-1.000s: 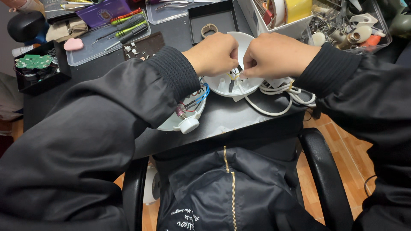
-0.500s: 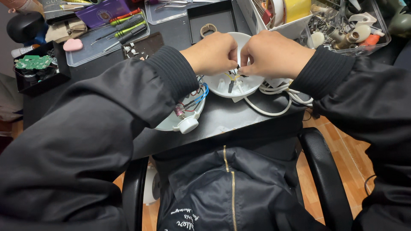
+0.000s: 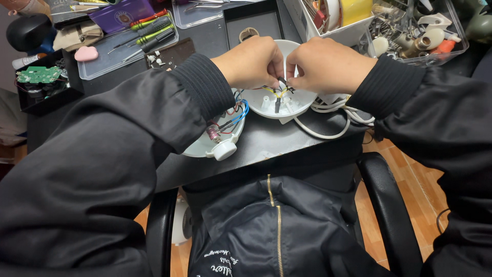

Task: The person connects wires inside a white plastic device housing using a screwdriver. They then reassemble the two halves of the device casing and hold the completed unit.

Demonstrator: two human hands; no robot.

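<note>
Both hands are up close over a round white shell (image 3: 279, 105) that sits on the dark counter (image 3: 266, 138). The left hand (image 3: 251, 61) is curled almost shut, and its fingertips pinch the little yellow and black wires (image 3: 279, 91) that stick up from the middle of the shell. The right hand (image 3: 328, 64) is curled the same way and pinches the same bunch of wires from the other side. The two hands nearly touch each other.

The wires look thin. If the hands pull too hard, a wire could snap or come loose from where it is joined. The shell is light and nothing holds it down, so a tug could tip it or slide it toward the counter edge.

Just beside the left sleeve lies another white part (image 3: 215, 141) with red and blue wires and a round knob. It hangs a little over the edge, so a bump from the arm could knock it to the floor. A white cord (image 3: 333, 115) curls under the right wrist and could catch on the sleeve
</note>
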